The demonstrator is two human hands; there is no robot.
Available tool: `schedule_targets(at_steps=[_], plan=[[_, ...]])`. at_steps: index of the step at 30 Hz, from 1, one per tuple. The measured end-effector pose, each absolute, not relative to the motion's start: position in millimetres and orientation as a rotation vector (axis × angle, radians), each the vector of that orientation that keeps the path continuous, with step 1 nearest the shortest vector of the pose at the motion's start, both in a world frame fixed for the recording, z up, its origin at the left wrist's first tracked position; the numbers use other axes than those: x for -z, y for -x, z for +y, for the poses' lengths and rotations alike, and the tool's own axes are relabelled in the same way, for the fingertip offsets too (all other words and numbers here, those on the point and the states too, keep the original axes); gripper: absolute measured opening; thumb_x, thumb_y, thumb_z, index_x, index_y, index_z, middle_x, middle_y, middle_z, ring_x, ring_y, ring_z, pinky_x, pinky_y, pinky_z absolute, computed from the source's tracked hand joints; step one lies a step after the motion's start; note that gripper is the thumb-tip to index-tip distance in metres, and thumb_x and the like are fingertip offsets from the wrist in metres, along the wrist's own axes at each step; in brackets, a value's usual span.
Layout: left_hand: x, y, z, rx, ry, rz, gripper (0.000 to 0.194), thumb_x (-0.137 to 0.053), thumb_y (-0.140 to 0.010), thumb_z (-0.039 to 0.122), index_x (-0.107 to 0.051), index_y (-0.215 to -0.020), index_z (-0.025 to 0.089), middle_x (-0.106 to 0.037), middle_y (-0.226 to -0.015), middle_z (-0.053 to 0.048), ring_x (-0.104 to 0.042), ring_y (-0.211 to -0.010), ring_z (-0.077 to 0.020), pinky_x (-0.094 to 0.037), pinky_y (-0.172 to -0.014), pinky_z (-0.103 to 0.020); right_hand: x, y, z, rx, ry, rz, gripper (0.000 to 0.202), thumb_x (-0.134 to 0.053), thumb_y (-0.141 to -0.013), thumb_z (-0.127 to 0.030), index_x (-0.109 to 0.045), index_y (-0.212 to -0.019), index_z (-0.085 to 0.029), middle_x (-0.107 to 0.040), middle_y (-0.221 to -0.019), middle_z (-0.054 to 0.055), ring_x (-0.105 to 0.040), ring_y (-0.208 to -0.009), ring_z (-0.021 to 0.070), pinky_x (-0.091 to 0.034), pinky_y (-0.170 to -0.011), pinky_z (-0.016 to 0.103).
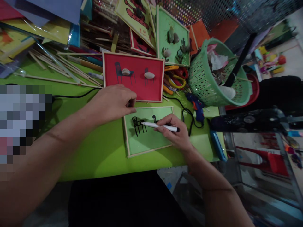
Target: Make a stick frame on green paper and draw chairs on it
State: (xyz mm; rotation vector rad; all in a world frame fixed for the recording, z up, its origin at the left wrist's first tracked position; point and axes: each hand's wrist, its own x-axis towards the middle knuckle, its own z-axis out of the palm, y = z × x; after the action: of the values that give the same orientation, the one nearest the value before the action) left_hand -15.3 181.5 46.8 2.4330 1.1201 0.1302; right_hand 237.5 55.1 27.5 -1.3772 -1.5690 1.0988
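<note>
My right hand (176, 130) grips a white marker (161, 126) with a dark end. The marker's tip is at a black chair drawing (139, 125) on a light green board (151, 140) with a thin wooden frame. Part of a second black drawing (154, 118) shows just beyond my right fingers, which hide the rest. My left hand (115, 102) is curled at the board's upper left corner, its thumb close to the frame. Whatever lies inside its fingers, if anything, is hidden. Behind it stands a framed red board (146, 90) with chair drawings and pale pebbles.
A green basket (201, 75) of scraps stands at right. Near it are a blue glue gun (197, 108), its black cord, and scissors (178, 82). Another framed green board (174, 25) leans behind. Thin wooden sticks (56, 64) and coloured sheets (47, 9) crowd the left.
</note>
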Motion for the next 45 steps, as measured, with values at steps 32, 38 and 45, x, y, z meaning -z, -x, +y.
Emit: schedule_targets(at_steps=[32, 38, 45], plan=[[-45.1, 16.1, 182.1, -0.152, -2.439, 1.103, 0.016, -0.07, -0.088, 0.037, -0.069, -0.085, 0.022, -0.075, -0.087, -0.006, -0.067, -0.089, -0.0254, -0.04, -0.072, -0.035, -27.2, -237.6, 54.2, -1.103, 1.381, -1.566, 0.024, -0.08, -0.094, -0.046, -0.073, -0.095, -0.023, -0.073, -0.081, 0.001, -0.06, -0.065, 0.0136, -0.045, -0.057, 0.028], [-46.1, 16.1, 181.5, -0.159, -2.411, 1.109, 0.015, -0.07, -0.087, 0.037, -0.069, -0.085, 0.022, -0.075, -0.088, -0.006, -0.067, -0.091, -0.0255, -0.041, -0.075, -0.035, -27.1, -237.0, 54.1, -1.116, 1.378, -1.542, 0.022, -0.081, -0.093, -0.044, -0.073, -0.097, -0.024, -0.073, -0.081, 0.0, -0.06, -0.065, 0.0129, -0.044, -0.058, 0.027], [-44.3, 17.0, 181.8, -0.166, -2.424, 1.1, 0.016, -0.07, -0.088, 0.038, -0.07, -0.085, 0.022, -0.076, -0.087, -0.006, -0.068, -0.09, -0.0256, -0.043, -0.076, -0.036, -28.0, -237.5, 54.5, -1.113, 1.38, -1.568, 0.022, -0.08, -0.094, -0.044, -0.073, -0.096, -0.023, -0.074, -0.083, 0.001, -0.061, -0.066, 0.0133, -0.045, -0.058, 0.027]])
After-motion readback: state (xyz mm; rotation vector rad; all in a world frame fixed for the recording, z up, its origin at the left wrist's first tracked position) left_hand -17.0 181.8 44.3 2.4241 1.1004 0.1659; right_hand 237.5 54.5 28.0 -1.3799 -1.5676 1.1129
